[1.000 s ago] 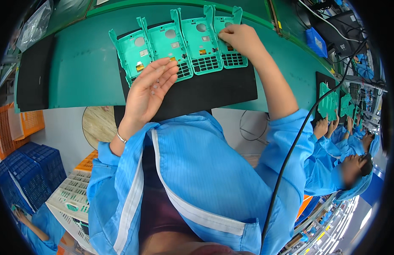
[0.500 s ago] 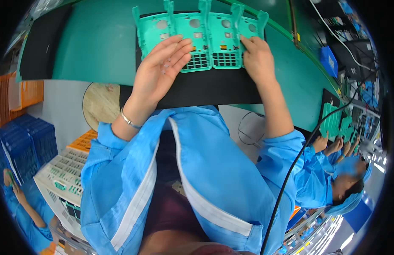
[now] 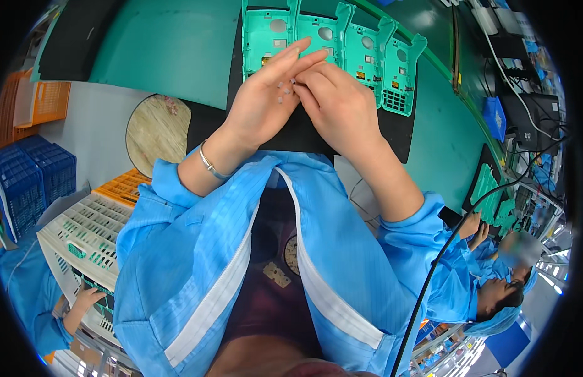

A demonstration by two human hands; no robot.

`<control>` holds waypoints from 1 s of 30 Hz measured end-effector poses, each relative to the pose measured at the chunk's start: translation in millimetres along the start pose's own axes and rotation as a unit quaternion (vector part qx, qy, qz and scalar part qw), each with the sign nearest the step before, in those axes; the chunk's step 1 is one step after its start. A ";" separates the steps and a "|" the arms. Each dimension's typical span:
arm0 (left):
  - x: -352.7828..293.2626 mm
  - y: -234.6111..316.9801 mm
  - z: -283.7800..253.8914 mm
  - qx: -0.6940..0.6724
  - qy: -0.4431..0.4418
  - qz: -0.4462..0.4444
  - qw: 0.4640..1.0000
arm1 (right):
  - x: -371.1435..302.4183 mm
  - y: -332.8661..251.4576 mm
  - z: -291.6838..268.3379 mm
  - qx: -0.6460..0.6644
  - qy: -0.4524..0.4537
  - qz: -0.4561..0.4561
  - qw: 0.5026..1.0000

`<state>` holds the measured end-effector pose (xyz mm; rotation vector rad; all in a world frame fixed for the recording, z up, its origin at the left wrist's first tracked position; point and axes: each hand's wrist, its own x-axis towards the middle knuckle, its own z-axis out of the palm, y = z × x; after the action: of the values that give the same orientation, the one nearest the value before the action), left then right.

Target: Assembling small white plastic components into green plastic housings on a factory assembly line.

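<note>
My left hand [image 3: 264, 103] is turned palm up, fingers stretched out and held together, with several tiny pale pieces [image 3: 280, 99] lying in its palm. Over that palm, my right hand [image 3: 341, 103] has its thumb and forefinger pinched at one more pale piece [image 3: 293, 81]. Beyond both hands stand several green plastic housings [image 3: 401, 72] in a row, each with a round hole, small fittings and a grid of openings at the near end. The hands partly cover the middle housings.
The housings rest on a black mat [image 3: 209, 129] upon the green table [image 3: 172, 56]. A round stool [image 3: 156, 135], a white crate [image 3: 84, 229] and blue crates [image 3: 37, 182] stand at left. A black cable [image 3: 429, 267] crosses at right, near a co-worker [image 3: 458, 283] handling green parts.
My right hand has left the rightmost housing and come across to my left palm, its fingertips now at the tiny pieces. In the view, the housings sit further right.
</note>
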<state>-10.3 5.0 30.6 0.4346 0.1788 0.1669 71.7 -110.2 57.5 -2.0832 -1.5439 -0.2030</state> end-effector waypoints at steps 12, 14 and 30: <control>-1.8 -8.6 -2.5 0.080 0.021 -0.039 0.996 | 4.8 15.1 -11.1 0.071 -0.050 0.129 0.988; -0.9 -9.5 -8.7 0.051 0.028 -0.041 0.997 | 6.8 51.9 -15.1 0.136 -0.092 0.353 0.921; -9.6 4.3 -10.2 0.032 0.061 -0.027 0.997 | 48.1 103.1 -18.5 0.023 -0.267 0.316 0.910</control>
<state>-22.2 11.1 24.7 0.4838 0.3173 0.1351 186.4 -99.8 59.9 -2.6035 -1.0156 0.6814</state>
